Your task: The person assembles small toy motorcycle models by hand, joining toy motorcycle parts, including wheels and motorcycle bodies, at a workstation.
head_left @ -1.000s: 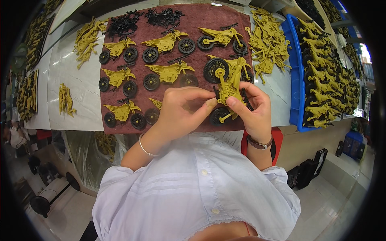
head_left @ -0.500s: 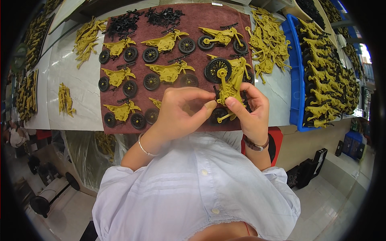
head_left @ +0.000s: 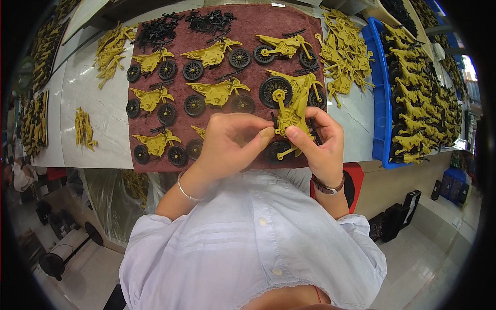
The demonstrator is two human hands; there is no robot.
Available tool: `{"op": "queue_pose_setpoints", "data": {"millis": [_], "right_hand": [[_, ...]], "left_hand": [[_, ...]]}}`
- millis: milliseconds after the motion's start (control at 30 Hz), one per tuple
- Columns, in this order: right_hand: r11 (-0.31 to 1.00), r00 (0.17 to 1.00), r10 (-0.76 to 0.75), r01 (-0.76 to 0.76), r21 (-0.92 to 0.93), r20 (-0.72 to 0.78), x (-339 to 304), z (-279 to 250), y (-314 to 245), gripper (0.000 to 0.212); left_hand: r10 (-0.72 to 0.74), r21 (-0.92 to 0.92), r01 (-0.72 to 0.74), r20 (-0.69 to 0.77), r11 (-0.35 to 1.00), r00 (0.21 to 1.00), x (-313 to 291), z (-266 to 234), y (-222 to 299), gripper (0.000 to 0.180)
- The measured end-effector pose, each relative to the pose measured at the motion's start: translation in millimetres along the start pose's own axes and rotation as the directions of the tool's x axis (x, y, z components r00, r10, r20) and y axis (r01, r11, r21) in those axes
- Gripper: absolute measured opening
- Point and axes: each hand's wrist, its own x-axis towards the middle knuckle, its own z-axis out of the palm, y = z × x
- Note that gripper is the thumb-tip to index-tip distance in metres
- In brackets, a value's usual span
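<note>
A yellow toy motorcycle (head_left: 295,109) is held up over the dark red cloth, its one black wheel (head_left: 275,92) pointing away from me. My right hand (head_left: 324,147) grips it from the right, thumb pressed on the yellow body. Thumb and forefinger of my left hand (head_left: 231,138) close at its left side, on the end of a black handlebar (head_left: 273,119). How far that hand actually grips the handlebar is partly hidden by the fingers. Beneath my hands, another wheel (head_left: 278,151) lies on the cloth.
Rows of yellow toy motorcycle bodies (head_left: 213,94) with black wheels lie on the cloth (head_left: 175,41). Black handlebars (head_left: 211,21) are heaped at its far edge. Loose yellow parts (head_left: 343,51) pile up on the right. Beyond stands a blue tray (head_left: 381,111) of toy motorcycles.
The held toy motorcycle and both hands have shifted slightly left, with the toy's wheel tilting a little. Both grips look the same.
</note>
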Motion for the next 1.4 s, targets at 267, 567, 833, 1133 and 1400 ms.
{"op": "queue_pose_setpoints", "data": {"millis": [267,567,833,1133,1400], "right_hand": [[1.000,0.998,-0.002,0.003,0.016,-0.056,-1.7,5.9,0.3,0.023],[0.992,0.989,-0.108,0.101,-0.076,-0.104,-2.7,10.0,4.0,0.023],[0.972,0.978,-0.187,0.170,-0.161,-0.094,-5.2,11.2,11.2,0.026],[0.983,0.984,-0.177,0.178,-0.051,0.023,-5.9,11.4,8.2,0.027],[0.967,0.972,-0.236,0.237,-0.096,0.019,-5.4,8.8,12.2,0.025]], "left_hand": [[-0.005,-0.098,0.006,0.005,0.995,1.000,0.5,2.3,1.6,0.011],[-0.036,-0.149,0.037,0.008,0.988,0.999,2.2,0.9,-1.1,0.007],[-0.076,-0.196,0.095,0.105,0.976,0.992,4.8,-6.8,5.1,0.019],[0.267,0.046,-0.268,0.026,0.962,0.963,12.0,2.7,10.1,0.024],[0.233,0.055,-0.239,0.103,0.969,0.967,14.3,-2.5,9.8,0.023]]}}
